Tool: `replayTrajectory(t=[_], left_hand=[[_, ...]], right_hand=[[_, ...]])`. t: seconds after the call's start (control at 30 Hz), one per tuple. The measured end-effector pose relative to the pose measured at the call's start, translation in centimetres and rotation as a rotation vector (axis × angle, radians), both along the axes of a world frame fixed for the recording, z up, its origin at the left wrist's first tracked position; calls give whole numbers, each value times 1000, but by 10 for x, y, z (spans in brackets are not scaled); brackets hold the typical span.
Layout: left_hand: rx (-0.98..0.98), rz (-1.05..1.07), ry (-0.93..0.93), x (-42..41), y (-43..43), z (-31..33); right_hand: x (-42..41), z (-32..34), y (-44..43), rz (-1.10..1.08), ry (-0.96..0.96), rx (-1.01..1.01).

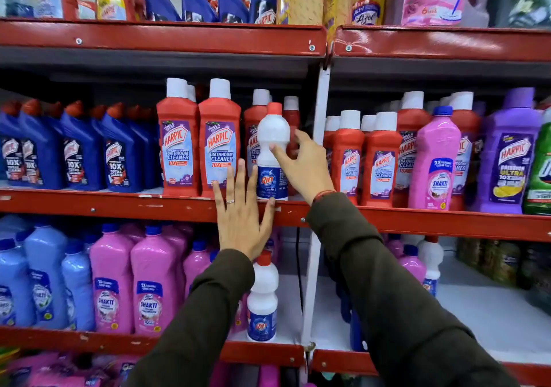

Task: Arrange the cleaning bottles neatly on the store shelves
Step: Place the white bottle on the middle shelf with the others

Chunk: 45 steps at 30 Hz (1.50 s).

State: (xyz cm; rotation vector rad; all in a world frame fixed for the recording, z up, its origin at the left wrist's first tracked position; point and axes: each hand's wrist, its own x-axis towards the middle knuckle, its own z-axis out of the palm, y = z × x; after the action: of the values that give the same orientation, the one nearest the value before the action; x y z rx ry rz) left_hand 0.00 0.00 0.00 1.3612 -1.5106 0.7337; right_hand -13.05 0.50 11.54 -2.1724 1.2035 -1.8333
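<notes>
A white Rin bottle (272,136) with a red cap stands upright at the front of the middle shelf (119,204), right of two red Harpic bathroom cleaner bottles (219,136). My right hand (304,169) touches the bottle's right side with thumb and fingers spread around its neck. My left hand (241,216) is flat and open against the shelf edge, its fingers reaching up beside the bottle's label and its thumb at the base. A second Rin bottle (263,300) stands on the lower shelf beneath my left wrist.
Blue Harpic bottles (80,151) fill the middle shelf's left. Red, pink (433,160) and purple (510,154) bottles crowd the right bay beyond the white upright (320,124). Pink and blue Shakti bottles (113,279) line the lower shelf; bare shelf surface shows at lower right.
</notes>
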Motion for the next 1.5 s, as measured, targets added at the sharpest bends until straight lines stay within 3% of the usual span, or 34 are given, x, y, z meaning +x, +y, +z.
replayTrajectory(t=[0.13,0.37,0.6,0.87,1.13,1.5], left_hand=[[13,24,-8,2,-6,-15],[0,45,-33,7,-14,-18],[-2,65,-38,7,-13,-18],[-6,61,-37,7,-16,-19],[-3,22,16,-8,-4,-18],[24,-97,31,-127,42,-68]], right_hand=[[12,11,-10,41,-73,202],[10,19,-17,54,-106,269],[-5,31,-1,32,-107,169],[-33,31,30,156,-157,166],[-86,-1,60,255,-179,186],[-195,-80,74,371,-290,263]])
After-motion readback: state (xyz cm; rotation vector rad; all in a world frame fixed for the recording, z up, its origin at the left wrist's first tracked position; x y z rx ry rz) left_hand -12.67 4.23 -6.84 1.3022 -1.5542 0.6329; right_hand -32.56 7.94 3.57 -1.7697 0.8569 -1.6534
